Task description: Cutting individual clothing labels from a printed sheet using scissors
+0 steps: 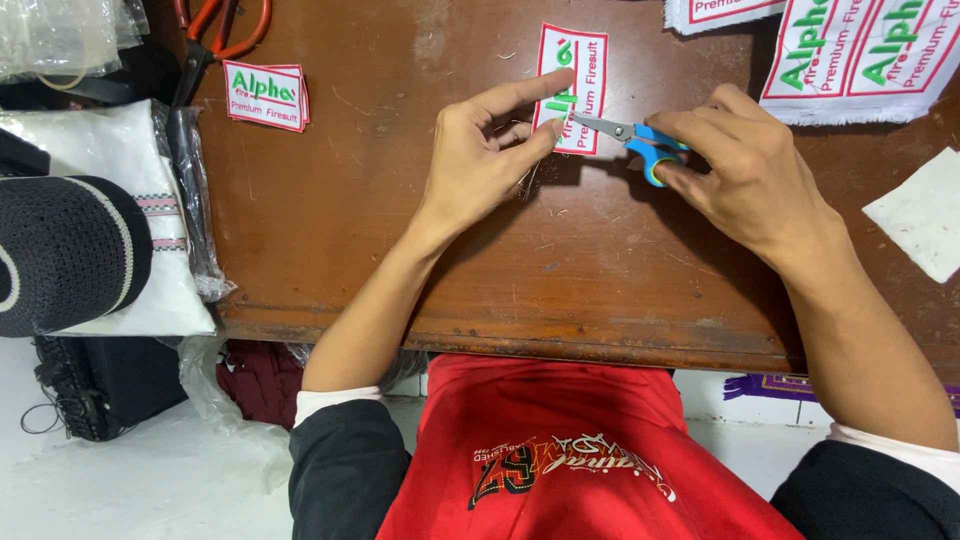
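My left hand (490, 150) pinches the lower edge of a white embroidered patch (575, 75) with a red border and green and red lettering, held upright on the brown wooden table (400, 220). My right hand (745, 165) grips small blue-handled scissors (635, 135), whose metal blades point left and touch the patch's lower edge beside my left thumb.
A small stack of finished patches (266, 95) lies at the upper left, near orange-handled shears (215, 35). An uncut strip of patches (865, 55) lies at the upper right, a white fabric scrap (920, 215) at the right edge. Bagged white cloth (120, 220) and a dark knitted cap (60, 255) sit left.
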